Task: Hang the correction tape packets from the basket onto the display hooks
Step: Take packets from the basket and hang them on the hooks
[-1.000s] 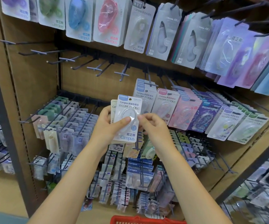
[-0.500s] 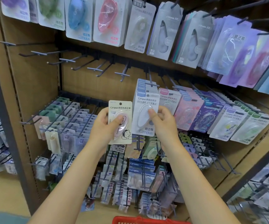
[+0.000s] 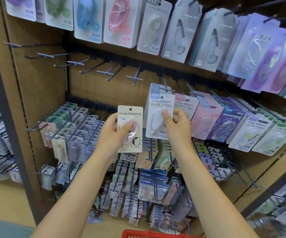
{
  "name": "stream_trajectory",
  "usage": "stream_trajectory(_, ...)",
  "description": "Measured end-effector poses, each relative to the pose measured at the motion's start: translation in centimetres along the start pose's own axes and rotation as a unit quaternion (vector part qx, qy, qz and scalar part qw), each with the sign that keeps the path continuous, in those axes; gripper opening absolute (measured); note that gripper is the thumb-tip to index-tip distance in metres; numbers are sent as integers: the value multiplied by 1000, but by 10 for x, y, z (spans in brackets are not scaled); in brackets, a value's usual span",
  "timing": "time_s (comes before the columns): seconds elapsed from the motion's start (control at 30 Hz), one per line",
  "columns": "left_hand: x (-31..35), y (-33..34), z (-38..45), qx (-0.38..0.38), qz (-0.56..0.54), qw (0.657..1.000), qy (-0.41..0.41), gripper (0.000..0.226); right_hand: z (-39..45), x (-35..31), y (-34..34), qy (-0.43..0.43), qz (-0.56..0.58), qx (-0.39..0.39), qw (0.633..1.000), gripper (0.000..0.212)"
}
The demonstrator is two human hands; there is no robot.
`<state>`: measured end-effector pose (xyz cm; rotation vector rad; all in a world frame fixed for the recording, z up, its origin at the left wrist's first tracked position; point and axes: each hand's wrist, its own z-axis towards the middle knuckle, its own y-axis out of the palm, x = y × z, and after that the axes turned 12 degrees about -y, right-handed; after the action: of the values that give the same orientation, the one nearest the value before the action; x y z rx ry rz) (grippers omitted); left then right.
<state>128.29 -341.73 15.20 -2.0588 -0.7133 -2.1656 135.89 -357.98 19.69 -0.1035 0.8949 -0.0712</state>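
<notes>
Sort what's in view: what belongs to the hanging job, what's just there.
Job: left hand holding cream packet; right hand holding white packet at its hook; bare hooks; red basket.
Just there: top-row packets; small packets lower left.

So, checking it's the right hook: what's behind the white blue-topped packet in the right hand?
Behind the white blue-topped packet, gripped by the right hand, hangs a stack of matching blue-topped packets. Only their tops show; the rest is covered.

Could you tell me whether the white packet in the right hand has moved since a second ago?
Yes: the white packet moved right, up to the blue-topped stack.
</notes>
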Motion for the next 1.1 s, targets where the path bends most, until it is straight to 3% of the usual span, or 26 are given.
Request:
stream_trajectory(0.1,0,1,1,-3,-10,1000,-3,24,5,0,3,-51,-67,20,996,34)
stream_trajectory(0.2,2,4,3,-13,-29,999,-7,28,10,6,6,-152,-249,-52,955,39)
stream_trajectory(0.4,2,4,5,-25,-38,999,-1,29,23,20,8,-126,-325,-110,931,46)
stream_trajectory(0.5,2,-1,5,-20,-29,999,6,28,16,15,1,-137,-303,-89,939,43)
stream_trajectory(0.6,4,-3,7,-13,-25,1000,12,28,7,11,0,-141,-208,-77,965,34)
stream_trajectory(0.7,10,-1,10,-12,-17,999,26,28,3,1,6,-105,-103,-119,982,18)
stream_trajectory(0.83,21,-2,11,-31,-20,998,48,30,2,-13,14,-34,1,-218,975,5)
stream_trajectory(0.93,28,-10,10,-34,-4,997,66,30,2,-14,24,-10,19,-255,967,10)
stream_trajectory(1.1,30,-46,11,-21,15,998,64,34,1,-18,59,-6,57,-248,967,16)
